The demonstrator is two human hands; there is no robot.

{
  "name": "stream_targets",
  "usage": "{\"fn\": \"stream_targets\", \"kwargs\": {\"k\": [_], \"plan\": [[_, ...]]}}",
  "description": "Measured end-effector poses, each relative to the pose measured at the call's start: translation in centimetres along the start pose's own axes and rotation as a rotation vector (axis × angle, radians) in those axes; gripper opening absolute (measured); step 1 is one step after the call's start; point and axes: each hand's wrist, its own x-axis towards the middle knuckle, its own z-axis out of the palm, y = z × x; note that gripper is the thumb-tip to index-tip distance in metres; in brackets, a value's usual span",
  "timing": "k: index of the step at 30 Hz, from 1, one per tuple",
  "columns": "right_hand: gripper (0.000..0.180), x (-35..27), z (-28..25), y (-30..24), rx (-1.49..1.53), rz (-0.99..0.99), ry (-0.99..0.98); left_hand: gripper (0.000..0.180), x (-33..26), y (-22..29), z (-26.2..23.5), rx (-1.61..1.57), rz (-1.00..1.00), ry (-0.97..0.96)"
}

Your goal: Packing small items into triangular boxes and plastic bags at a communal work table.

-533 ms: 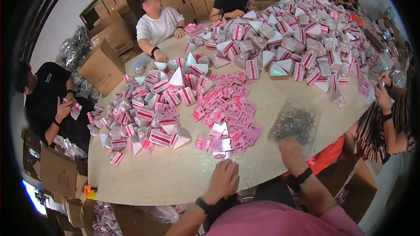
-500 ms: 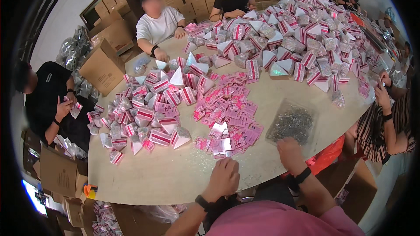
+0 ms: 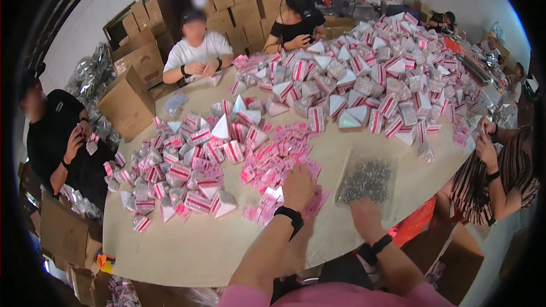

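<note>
My left hand [image 3: 300,186] reaches over the pile of small pink printed cards [image 3: 278,153], back of the hand up. Its fingertips point down among the cards and are hidden, so I cannot see whether it grips one. At the near edge of a clear shallow tray [image 3: 343,189], my right hand [image 3: 365,218] is closed with its fingers curled. What it holds, if anything, does not show. Inside the tray lies a heap of small metal pieces [image 3: 368,181], too small to make out.
Clear pyramid-shaped packs with pink-and-white labels form a heap [image 3: 199,202] on the left and a larger mound [image 3: 392,74] at the back right. People work around the table [image 3: 170,250]. An open carton [image 3: 128,105] stands at the far left, and an orange-yellow tape dispenser [image 3: 105,262] sits by the near-left edge.
My left hand has moved forward from the table's near side onto the pink cards. My right hand stays by the tray's near edge. The view has shifted, showing more of the back shelves.
</note>
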Motion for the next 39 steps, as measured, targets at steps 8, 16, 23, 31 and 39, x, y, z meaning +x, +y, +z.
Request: {"fn": "stream_targets", "kwargs": {"k": [8,16,23,31,39], "plan": [[0.004,-0.7,-0.7,-0.5,-0.023,-0.011,-0.034,0.019,2.0,-1.5,2.3,0.123,0.002,-0.152],[0.006,-0.4,-1.4,-0.3,-0.043,-0.059,-0.029,0.014,2.5,-3.7,0.7,-0.445,-0.163,-0.076],[0.006,-0.5,-1.3,-0.1,-0.055,-0.063,-0.013,0.005,2.2,-2.6,-5.3,-1.393,-0.564,-0.23],[0.015,0.7,-3.1,-1.4,0.028,0.04,0.009,0.008,-1.1,-2.6,-7.6,-1.838,-0.621,-0.211],[0.021,2.2,-2.7,-5.9,0.529,-0.008,-0.062,0.008,-4.0,-3.5,-9.1,-1.821,-0.652,-0.153]]}}
